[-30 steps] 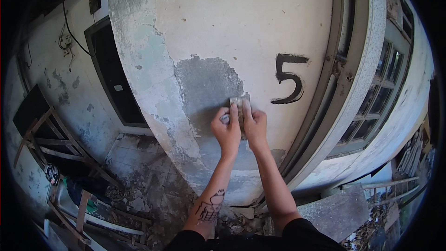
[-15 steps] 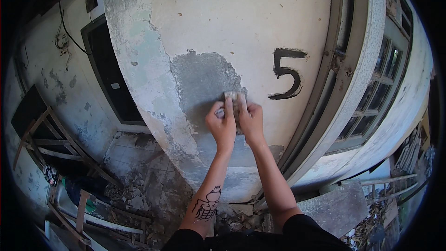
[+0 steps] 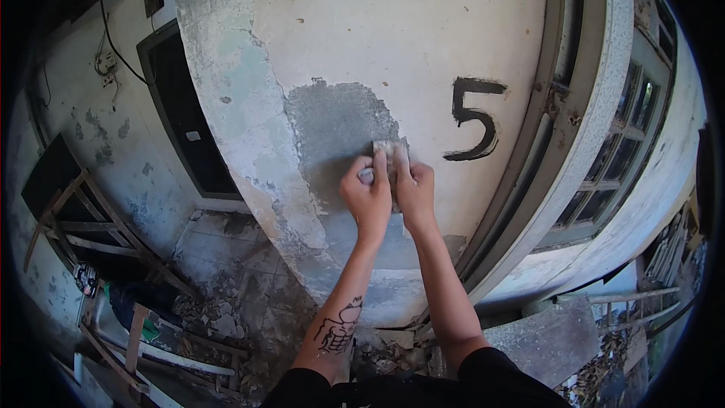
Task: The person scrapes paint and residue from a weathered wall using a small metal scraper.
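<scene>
Both hands press a dirty, flat rectangular block [image 3: 388,148] against the wall; it looks like a small plastering float, but its kind is not certain. My left hand [image 3: 368,195] is closed around its left side, where a pale rounded part shows beside the fingers. On the right side, my right hand [image 3: 416,193] grips it with fingers pointing up the face. Most of the block is hidden by the fingers. Behind it lies a rough-edged grey cement patch [image 3: 332,125], surrounded by whitish, peeling paint [image 3: 423,45].
To the right of the patch is a black painted numeral [image 3: 476,121], then a door frame [image 3: 555,106] and a paned window [image 3: 604,166]. A dark door [image 3: 192,121] and a wooden frame [image 3: 113,227] stand at left. Rubble [image 3: 226,321] and a slab [image 3: 540,336] lie below.
Both hands and the block have slid slightly up the wall, still pressed to it. The whole view has shifted a little, so the wall appears farther right.
</scene>
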Demonstrator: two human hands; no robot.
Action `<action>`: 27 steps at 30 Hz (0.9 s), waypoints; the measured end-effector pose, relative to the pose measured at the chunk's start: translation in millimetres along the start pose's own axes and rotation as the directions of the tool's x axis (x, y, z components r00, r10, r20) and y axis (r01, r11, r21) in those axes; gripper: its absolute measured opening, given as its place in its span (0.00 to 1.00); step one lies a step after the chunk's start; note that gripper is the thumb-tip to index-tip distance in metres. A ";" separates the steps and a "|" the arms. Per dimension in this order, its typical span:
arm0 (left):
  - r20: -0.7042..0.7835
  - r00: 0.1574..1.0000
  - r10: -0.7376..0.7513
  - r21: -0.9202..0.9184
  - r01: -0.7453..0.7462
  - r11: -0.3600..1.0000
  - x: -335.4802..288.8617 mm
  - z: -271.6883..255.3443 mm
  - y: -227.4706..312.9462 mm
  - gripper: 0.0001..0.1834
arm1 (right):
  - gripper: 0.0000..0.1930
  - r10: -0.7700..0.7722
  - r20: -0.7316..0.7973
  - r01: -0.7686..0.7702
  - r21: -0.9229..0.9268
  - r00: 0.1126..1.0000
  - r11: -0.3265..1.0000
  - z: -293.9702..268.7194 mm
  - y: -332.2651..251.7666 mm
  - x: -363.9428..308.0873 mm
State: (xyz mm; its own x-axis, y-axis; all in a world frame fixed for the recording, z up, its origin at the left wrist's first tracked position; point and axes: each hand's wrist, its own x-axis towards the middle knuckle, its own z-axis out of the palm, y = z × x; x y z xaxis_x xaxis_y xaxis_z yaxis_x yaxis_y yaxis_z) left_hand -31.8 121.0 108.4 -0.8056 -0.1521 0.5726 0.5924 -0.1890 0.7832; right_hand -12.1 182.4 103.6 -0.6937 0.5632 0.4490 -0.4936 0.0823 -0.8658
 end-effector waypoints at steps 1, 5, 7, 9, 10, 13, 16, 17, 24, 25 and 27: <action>-0.001 1.000 0.004 -0.003 -0.004 1.000 -5.1 0.2 -6.8 0.16 | 0.26 -0.069 -0.032 0.067 -0.051 0.997 0.996 -1.4 4.8 -1.4; 0.012 0.999 -0.052 -0.046 0.052 0.998 -14.6 6.4 -3.7 0.17 | 0.21 0.067 0.047 -0.063 -0.091 0.997 0.994 -16.7 4.2 1.8; 0.007 0.999 -0.049 -0.120 0.049 0.991 -2.1 11.8 14.8 0.17 | 0.25 0.023 0.056 -0.023 -0.012 0.998 1.000 -9.6 -18.3 11.3; 0.015 0.998 -0.057 -0.125 0.059 0.990 -1.0 10.9 14.3 0.17 | 0.25 0.021 0.038 -0.022 0.047 0.999 0.999 -5.7 -19.4 7.3; -0.008 0.999 -0.047 -0.093 0.047 0.995 -5.0 9.5 6.8 0.18 | 0.25 0.025 0.017 -0.024 -0.046 1.000 0.999 -8.4 -16.6 2.8; -0.030 0.998 -0.061 -0.057 0.059 0.997 -14.8 6.5 -3.0 0.19 | 0.25 0.072 0.011 -0.070 -0.083 0.997 0.994 -13.4 -2.8 -1.6; -0.036 0.998 -0.046 -0.053 0.044 0.998 -6.6 9.7 7.7 0.19 | 0.25 0.003 0.022 0.000 -0.130 1.000 0.991 -10.9 -11.2 6.4; -0.016 0.998 -0.062 -0.109 0.060 0.992 0.9 12.8 15.0 0.18 | 0.24 0.004 0.035 -0.002 -0.059 0.999 0.998 -7.4 -20.1 13.9; -0.015 0.996 -0.083 -0.087 0.081 0.993 -14.5 8.1 0.5 0.18 | 0.23 0.028 0.034 -0.024 -0.100 0.999 0.995 -13.8 -5.7 1.6; -0.013 0.996 -0.083 -0.093 0.082 0.992 -10.8 10.9 3.0 0.18 | 0.23 0.024 0.032 -0.021 -0.105 0.999 0.994 -13.5 -8.7 5.9; 0.000 0.998 -0.065 -0.166 0.064 0.984 -1.8 13.7 13.5 0.17 | 0.23 0.014 0.039 -0.012 -0.044 0.999 0.999 -10.2 -17.7 14.4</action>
State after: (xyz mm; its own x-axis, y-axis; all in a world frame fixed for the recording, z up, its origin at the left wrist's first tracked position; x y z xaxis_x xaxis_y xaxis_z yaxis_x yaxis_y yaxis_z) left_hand -22.5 132.0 121.2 -0.8424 -0.1392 0.5205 0.5330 -0.3569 0.7672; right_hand -8.1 197.5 123.2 -0.7205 0.5318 0.4451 -0.4615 0.1114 -0.8801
